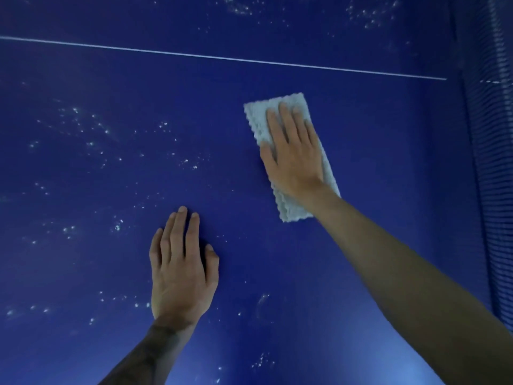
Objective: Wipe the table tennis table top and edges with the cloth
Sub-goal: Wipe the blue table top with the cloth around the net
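The right hand (294, 154) is pressing flat, fingers spread in an open grip, on a folded white cloth (259, 120) lying on the blue tabletop (111, 190), below the white line (222, 58) and near the net (497, 190). The left hand (181, 268) is resting palm-down, grip open and holding nothing, on the tabletop among white specks (69, 229)
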